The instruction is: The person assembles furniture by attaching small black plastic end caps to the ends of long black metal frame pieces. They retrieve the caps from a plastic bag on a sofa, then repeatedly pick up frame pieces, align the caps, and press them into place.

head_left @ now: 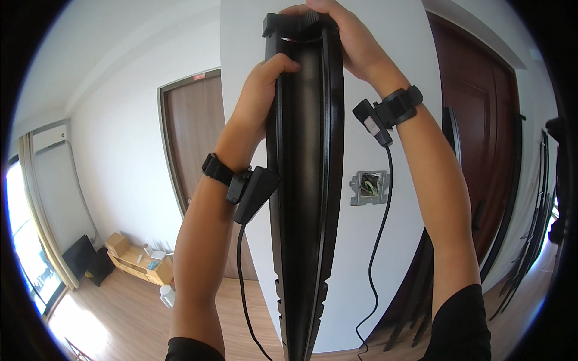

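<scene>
A long black metal channel [304, 150] stands upright before me, its hollow side facing me and notches cut into both edges low down. My left hand [263, 81] is closed around its left edge near the top, the thumb lying inside the hollow. Across the channel's upper end sits a black block-like end piece [282, 25]. My right hand [359, 45] grips that end piece at the top right, with some fingers reaching behind it and partly cut off by the picture's edge. Each wrist carries a strapped black device, such as this one [256, 194], with a cable hanging down.
Behind the channel is a white wall with an uncovered metal socket box [369, 188] showing wires. A dark red door [481, 120] is at right, with long black bars [533, 222] leaning nearby. At left are a brown door [195, 132] and a low wooden cabinet [159, 274].
</scene>
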### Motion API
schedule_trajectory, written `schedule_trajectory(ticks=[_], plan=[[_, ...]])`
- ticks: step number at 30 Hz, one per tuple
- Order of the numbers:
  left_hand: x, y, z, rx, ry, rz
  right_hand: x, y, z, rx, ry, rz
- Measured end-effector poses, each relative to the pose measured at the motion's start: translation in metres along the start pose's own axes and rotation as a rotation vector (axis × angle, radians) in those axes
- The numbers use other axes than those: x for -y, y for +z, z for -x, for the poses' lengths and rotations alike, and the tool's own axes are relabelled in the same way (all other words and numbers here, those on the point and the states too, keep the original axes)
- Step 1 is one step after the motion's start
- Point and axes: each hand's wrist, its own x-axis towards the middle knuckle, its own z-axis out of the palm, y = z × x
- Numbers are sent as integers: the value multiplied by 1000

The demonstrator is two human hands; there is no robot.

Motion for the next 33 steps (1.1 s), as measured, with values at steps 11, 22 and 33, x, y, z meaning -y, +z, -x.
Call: schedule_trajectory(ticks=[11,22,33], plan=[[3,-7,-5,85,11,66,26,-4,-8,6,173,-44],[-7,0,1,26,-3,101,23,-8,-3,3,178,56],[-6,9,4,-25,54,-13,17,-15,-2,-94,82,183]])
